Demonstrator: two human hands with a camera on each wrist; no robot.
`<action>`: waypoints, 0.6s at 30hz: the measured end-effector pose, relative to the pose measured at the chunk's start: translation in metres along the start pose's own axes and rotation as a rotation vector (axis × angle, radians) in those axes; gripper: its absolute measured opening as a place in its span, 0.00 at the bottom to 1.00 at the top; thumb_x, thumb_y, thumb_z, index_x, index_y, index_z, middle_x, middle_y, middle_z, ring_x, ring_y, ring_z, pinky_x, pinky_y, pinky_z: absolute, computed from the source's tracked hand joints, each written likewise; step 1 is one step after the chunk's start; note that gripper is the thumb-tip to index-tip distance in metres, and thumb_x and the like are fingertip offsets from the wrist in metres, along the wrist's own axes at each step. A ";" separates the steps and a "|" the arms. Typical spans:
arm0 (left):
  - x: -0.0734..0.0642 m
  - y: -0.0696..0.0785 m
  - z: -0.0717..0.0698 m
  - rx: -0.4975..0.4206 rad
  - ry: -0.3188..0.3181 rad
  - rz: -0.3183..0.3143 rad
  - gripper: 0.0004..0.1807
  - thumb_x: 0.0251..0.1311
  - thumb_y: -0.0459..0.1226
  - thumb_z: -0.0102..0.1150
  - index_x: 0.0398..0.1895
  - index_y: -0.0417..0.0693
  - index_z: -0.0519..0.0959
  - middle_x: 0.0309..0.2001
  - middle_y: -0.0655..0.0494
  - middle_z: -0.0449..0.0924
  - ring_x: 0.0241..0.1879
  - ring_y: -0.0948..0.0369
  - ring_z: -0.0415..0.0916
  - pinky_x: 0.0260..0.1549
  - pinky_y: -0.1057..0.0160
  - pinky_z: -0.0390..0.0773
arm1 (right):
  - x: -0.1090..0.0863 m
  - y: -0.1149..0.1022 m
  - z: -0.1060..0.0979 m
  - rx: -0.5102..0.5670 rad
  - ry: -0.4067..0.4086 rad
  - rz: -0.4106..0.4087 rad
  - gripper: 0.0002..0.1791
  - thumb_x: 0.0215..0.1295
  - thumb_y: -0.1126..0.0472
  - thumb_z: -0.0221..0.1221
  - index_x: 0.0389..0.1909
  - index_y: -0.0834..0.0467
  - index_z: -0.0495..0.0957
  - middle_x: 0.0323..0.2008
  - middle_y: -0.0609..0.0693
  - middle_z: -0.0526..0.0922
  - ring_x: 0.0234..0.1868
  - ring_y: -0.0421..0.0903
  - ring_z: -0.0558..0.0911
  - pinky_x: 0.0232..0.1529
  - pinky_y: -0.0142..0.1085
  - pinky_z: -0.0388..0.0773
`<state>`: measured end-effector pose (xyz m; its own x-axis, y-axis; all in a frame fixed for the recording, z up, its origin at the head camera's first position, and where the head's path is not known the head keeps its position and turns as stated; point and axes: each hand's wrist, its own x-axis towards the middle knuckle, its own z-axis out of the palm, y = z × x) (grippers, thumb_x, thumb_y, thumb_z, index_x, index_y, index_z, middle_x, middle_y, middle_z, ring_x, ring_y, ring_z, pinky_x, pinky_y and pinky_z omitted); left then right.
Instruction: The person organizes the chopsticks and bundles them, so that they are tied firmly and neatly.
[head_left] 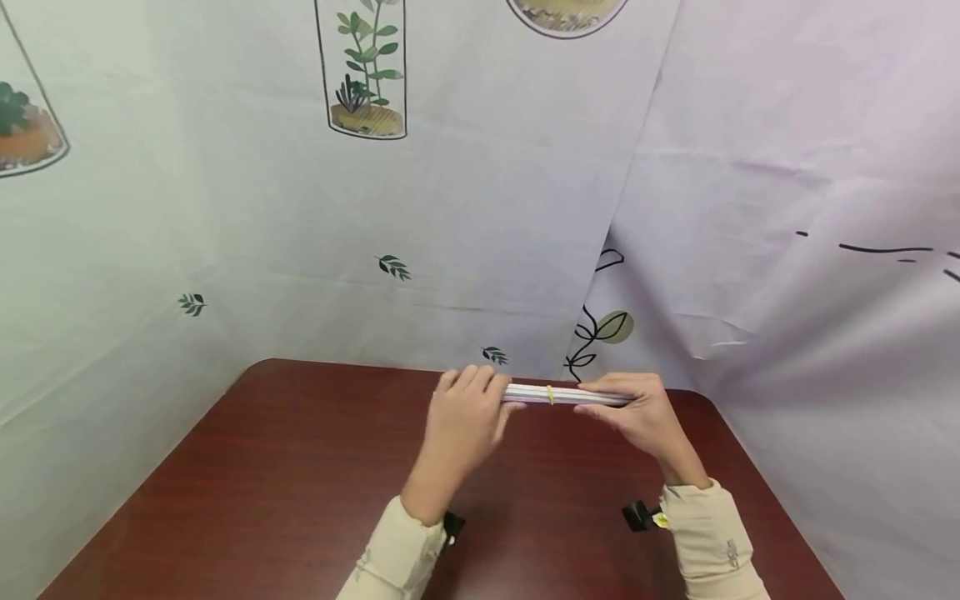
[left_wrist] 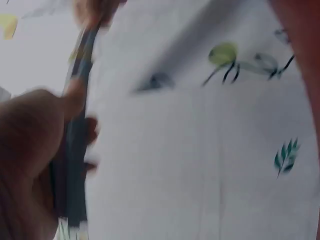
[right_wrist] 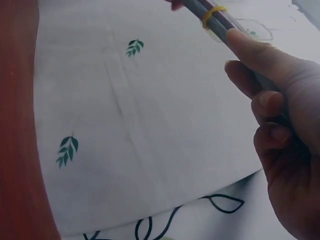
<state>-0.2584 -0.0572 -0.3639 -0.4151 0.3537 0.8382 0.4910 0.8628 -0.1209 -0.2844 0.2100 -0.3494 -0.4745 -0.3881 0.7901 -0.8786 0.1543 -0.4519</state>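
A slim bundle of long, thin sticks (head_left: 528, 393), whitish with faint coloured lines, is held level above the far part of the table. A yellow rubber band (head_left: 551, 394) circles its middle, between the two hands. My left hand (head_left: 461, 425) grips the left part, fingers over the far side and thumb on the near side. On the right part, my right hand (head_left: 641, 408) holds the other end between thumb and fingers. The right wrist view shows the banded bundle (right_wrist: 220, 27) running into the curled right fingers. In the left wrist view the bundle (left_wrist: 77, 150) looks dark and blurred.
Below the hands lies a dark red-brown table (head_left: 300, 467) with rounded far corners. White cloth (head_left: 480, 208) printed with plants and leaves hangs behind and beside it. A small black device (head_left: 637, 517) sits by the right cuff, and another (head_left: 452, 527) by the left.
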 end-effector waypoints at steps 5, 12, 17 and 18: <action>-0.007 -0.037 -0.002 -0.439 -0.027 0.048 0.20 0.50 0.43 0.75 0.45 0.48 0.82 0.41 0.58 0.82 0.38 0.60 0.78 0.37 0.61 0.76 | -0.007 0.003 -0.007 0.043 -0.004 0.132 0.20 0.40 0.84 0.70 0.36 0.66 0.87 0.29 0.50 0.85 0.13 0.37 0.71 0.11 0.29 0.67; -0.012 -0.039 0.029 -0.920 0.094 0.008 0.20 0.44 0.34 0.78 0.42 0.46 0.81 0.37 0.56 0.81 0.32 0.63 0.75 0.32 0.70 0.74 | -0.018 0.009 -0.011 0.130 0.024 0.312 0.15 0.44 0.78 0.72 0.37 0.71 0.85 0.32 0.47 0.86 0.11 0.40 0.71 0.09 0.34 0.68; -0.014 -0.034 0.036 -0.939 0.057 -0.093 0.19 0.44 0.34 0.78 0.38 0.49 0.79 0.39 0.58 0.79 0.36 0.63 0.75 0.35 0.65 0.75 | -0.022 0.017 -0.009 0.141 0.021 0.415 0.16 0.46 0.76 0.72 0.39 0.72 0.84 0.31 0.47 0.84 0.12 0.38 0.69 0.10 0.33 0.67; -0.015 -0.036 0.036 -0.944 0.007 -0.119 0.19 0.45 0.34 0.78 0.39 0.50 0.79 0.40 0.59 0.79 0.36 0.63 0.75 0.35 0.64 0.74 | -0.024 0.020 -0.008 0.142 0.014 0.442 0.16 0.47 0.75 0.72 0.40 0.72 0.84 0.30 0.47 0.84 0.12 0.37 0.69 0.10 0.32 0.66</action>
<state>-0.2972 -0.0807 -0.3917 -0.4990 0.2776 0.8209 0.8631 0.2440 0.4421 -0.2908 0.2297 -0.3734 -0.8031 -0.3010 0.5142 -0.5768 0.1761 -0.7977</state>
